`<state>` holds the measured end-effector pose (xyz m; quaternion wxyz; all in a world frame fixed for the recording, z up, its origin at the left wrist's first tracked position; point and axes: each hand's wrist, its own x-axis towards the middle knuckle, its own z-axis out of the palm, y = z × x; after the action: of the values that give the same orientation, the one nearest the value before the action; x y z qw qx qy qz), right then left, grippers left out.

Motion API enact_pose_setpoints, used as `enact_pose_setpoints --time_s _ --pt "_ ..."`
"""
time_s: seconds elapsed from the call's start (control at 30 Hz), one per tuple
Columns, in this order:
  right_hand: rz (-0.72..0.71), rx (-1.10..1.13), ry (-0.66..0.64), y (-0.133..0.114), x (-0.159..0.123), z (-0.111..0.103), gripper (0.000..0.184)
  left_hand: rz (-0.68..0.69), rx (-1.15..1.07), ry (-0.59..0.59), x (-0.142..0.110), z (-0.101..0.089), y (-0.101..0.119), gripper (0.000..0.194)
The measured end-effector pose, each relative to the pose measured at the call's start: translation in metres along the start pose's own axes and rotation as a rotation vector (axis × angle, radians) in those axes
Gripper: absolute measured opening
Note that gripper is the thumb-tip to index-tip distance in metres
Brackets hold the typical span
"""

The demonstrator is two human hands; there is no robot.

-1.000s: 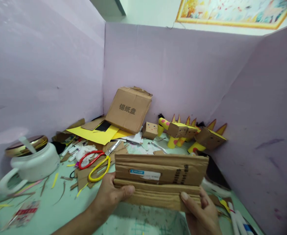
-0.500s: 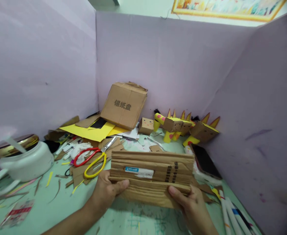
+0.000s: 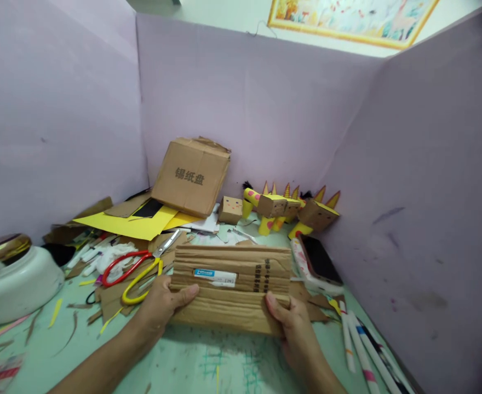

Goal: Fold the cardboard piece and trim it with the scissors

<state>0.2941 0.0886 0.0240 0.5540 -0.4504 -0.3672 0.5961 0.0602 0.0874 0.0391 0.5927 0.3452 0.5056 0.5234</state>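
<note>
A creased sheet of brown cardboard (image 3: 228,307) is held up above the green tabletop, bent along a line across its middle. It bears a white and blue label and dark printed characters. My left hand (image 3: 167,301) grips its left edge, thumb on the front face. On the right edge, my right hand (image 3: 288,320) pinches it the same way. The fingers behind the sheet are hidden. Just beyond my left hand lie scissors (image 3: 144,273) with one red and one yellow handle, on cardboard scraps (image 3: 109,298).
A cardboard box (image 3: 191,178) leans at the back beside yellow paper (image 3: 121,223). Several yellow paper animals with box heads (image 3: 271,207) stand right of a small box (image 3: 230,210). A phone (image 3: 319,257), markers (image 3: 362,350) and a white pot (image 3: 23,284) flank the work area.
The view has shifted, so the surroundings sit further left in the picture. Both hands keep their hold on the cardboard, which looks slightly flatter and a bit further away.
</note>
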Motion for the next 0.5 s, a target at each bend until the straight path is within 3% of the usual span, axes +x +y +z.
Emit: enact_pose_setpoints --time_s 0.17,0.33,0.5 --pt "0.013 -0.050 -0.013 -0.001 0.003 0.007 0.048 -0.021 0.010 0.079 0.005 0.001 0.000 0.038" --pt "0.093 0.104 0.009 -0.014 0.011 0.000 0.057 -0.022 0.012 0.090 0.008 -0.002 0.010 0.037" --pt "0.117 0.107 -0.009 -0.020 0.011 -0.003 0.056 0.001 0.015 0.140 0.008 -0.001 0.012 0.027"
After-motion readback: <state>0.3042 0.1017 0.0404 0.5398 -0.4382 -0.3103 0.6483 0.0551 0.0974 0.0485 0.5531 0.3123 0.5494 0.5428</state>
